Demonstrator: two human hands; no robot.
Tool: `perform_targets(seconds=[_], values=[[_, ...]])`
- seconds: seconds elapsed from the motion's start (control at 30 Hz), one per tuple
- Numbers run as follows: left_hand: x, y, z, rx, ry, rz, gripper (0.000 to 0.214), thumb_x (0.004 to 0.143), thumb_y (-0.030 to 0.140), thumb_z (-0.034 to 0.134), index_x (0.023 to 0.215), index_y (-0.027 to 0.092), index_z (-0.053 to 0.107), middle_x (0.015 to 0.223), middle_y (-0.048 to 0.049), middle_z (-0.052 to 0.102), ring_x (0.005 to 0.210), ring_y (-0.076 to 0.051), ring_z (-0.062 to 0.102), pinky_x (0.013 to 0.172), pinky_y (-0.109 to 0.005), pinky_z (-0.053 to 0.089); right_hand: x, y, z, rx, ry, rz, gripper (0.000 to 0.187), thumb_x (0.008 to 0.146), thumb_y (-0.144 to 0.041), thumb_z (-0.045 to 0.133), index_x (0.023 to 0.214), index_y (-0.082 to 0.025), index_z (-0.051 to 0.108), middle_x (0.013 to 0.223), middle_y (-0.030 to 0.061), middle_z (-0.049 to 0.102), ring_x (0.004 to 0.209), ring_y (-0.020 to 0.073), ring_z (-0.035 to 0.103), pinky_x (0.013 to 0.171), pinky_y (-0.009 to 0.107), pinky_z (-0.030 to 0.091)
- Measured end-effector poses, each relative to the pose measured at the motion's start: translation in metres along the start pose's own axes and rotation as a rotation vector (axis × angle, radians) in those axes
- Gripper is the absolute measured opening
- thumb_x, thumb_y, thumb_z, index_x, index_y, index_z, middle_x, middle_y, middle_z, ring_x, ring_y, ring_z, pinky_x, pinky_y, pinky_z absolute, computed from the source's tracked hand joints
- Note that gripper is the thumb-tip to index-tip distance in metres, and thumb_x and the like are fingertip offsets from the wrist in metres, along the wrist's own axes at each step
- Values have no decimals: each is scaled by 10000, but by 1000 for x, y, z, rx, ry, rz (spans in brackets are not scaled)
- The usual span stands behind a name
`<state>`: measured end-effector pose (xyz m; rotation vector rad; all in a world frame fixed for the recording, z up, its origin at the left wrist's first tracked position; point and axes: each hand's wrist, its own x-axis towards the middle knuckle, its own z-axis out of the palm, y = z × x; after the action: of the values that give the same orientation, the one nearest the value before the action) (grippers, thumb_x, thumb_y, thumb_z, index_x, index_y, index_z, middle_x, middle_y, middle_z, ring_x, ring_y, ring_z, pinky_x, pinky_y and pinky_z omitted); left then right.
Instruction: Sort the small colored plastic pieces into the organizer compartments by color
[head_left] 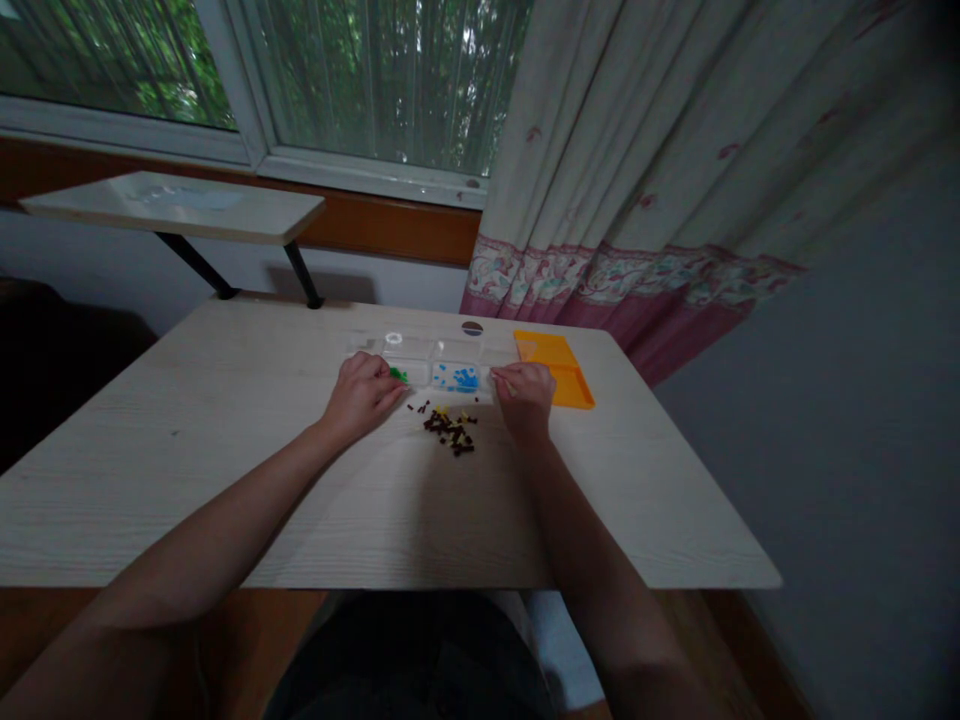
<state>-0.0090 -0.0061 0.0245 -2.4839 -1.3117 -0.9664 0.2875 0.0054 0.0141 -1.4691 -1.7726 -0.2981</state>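
Observation:
A clear plastic compartment box (431, 374) lies near the back of the table. Small blue pieces (465, 379) sit in one of its front compartments. Green pieces (398, 375) show in the compartment to the left, partly behind my left hand (364, 395). The fingers of that hand are drawn together at the box's front left; whatever they pinch is too small to make out. At the box's right side, my right hand (526, 393) has thumb and fingertips pinched together, their contents unclear. Between the hands, in front of the box, lies a loose pile of dark brown and yellow pieces (450, 430).
An orange tray (576, 388) lies beside and partly behind my right hand. Toward the back left, a raised shelf (225, 212) stands on black legs (303, 275). A curtain (600, 200) hangs behind the light wooden table (187, 450), by the window.

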Motion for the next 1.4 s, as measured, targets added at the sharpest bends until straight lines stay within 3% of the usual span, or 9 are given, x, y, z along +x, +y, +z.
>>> perform_targets(seconds=[0.23, 0.37, 0.63, 1.2, 1.4], values=[[0, 7, 0, -113, -88, 77, 262, 905, 426, 565, 897, 238, 748, 866, -62, 567, 896, -214, 475, 797, -362, 372, -1, -13, 1, 74, -111, -157, 140, 881, -324, 625, 856, -258, 747, 897, 26, 702, 941, 199, 527, 880, 353, 323], [0, 13, 2, -154, -171, 103, 244, 912, 421, 555, 953, 261, 734, 897, -59, 566, 912, -212, 478, 809, -358, 371, -2, -16, 2, 71, -251, -194, 136, 877, -322, 628, 859, -262, 748, 912, 20, 713, 943, 194, 529, 875, 346, 314], [-4, 22, 14, -182, -317, 225, 356, 942, 372, 490, 1275, 306, 597, 1042, -84, 538, 1016, -243, 450, 915, -413, 366, 0, -18, -6, 39, -496, -218, 127, 868, -321, 628, 840, -285, 746, 957, 12, 710, 989, 201, 509, 869, 338, 288], [-7, 23, 14, -46, -354, 275, 397, 954, 447, 445, 1318, 335, 559, 1155, -104, 523, 1076, -271, 429, 941, -450, 330, 1, -30, -23, -86, -632, -216, 139, 803, -393, 700, 807, -269, 762, 895, 39, 697, 933, 213, 518, 802, 346, 301], [-5, 16, 12, -22, -367, 277, 367, 949, 419, 466, 1287, 342, 587, 1142, -97, 552, 1082, -277, 434, 931, -451, 315, 2, -29, -22, -100, -660, -215, 105, 825, -315, 673, 835, -260, 762, 924, 49, 700, 942, 217, 531, 789, 346, 317]])
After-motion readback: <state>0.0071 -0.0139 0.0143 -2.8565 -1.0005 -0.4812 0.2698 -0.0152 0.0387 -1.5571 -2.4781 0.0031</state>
